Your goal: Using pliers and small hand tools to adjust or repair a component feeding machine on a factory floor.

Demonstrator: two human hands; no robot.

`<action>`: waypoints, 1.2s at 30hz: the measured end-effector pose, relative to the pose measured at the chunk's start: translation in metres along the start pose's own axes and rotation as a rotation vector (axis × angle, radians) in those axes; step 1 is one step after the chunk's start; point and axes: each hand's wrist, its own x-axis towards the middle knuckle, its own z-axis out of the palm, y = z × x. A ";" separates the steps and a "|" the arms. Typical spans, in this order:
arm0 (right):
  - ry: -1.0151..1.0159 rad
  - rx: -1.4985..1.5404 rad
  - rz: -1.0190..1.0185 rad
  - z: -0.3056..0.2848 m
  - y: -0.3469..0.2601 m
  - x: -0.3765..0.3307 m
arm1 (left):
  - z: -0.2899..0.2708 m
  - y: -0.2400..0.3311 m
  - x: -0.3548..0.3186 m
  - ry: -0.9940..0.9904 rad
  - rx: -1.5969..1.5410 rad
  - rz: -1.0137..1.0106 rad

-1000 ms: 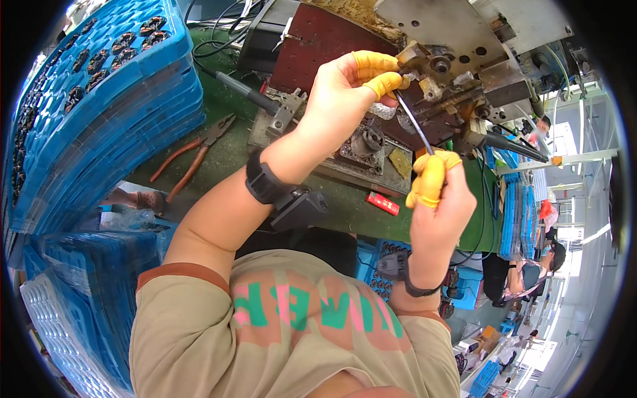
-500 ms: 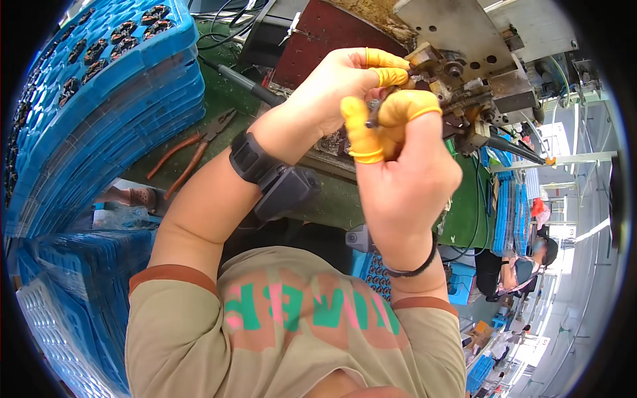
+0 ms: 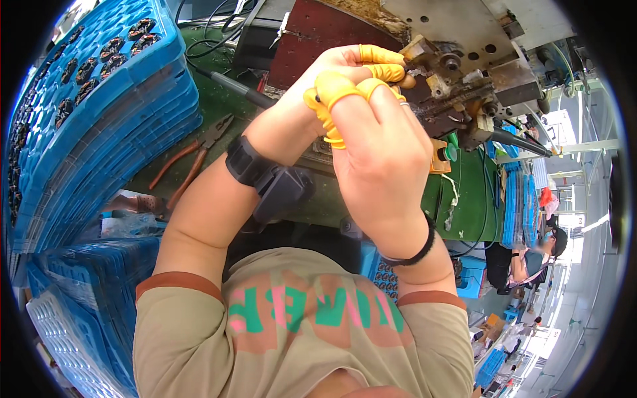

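Note:
Both my hands are together in front of the metal machine fixture (image 3: 451,63), with yellow covers on several fingers. My left hand (image 3: 335,69) is bent with its fingertips pinched at the fixture's edge; whatever it holds is hidden behind the right hand. My right hand (image 3: 381,142) is closed, thumb and fingers pressed together right beside the left palm. A tiny dark tip (image 3: 317,99) shows at its pinched fingers, too small to name. The fixture has metal blocks, bolts and greasy stains.
Red-handled pliers (image 3: 196,156) lie on the green bench (image 3: 471,212), left of my left forearm. Stacked blue trays (image 3: 133,142) with dark round parts rise at far left. A grey-handled tool (image 3: 239,89) lies behind. Another person (image 3: 531,262) sits far right.
My right hand has turned and moved left toward my left hand, its fingers now closed tighter. The left hand stays at the fixture. An orange-and-green object beneath the fixture has come into view.

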 end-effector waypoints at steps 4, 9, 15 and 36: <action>0.008 -0.014 -0.036 0.003 0.005 0.007 | 0.000 -0.002 -0.018 -0.026 -0.006 0.071; -0.063 -0.067 0.049 -0.003 0.008 0.015 | 0.002 -0.015 -0.040 0.182 1.092 0.640; -0.047 -0.036 0.068 -0.005 -0.001 0.010 | 0.010 -0.022 -0.032 0.185 0.640 0.598; 0.091 0.128 0.773 -0.074 0.064 -0.130 | -0.002 -0.005 -0.110 0.013 1.359 0.620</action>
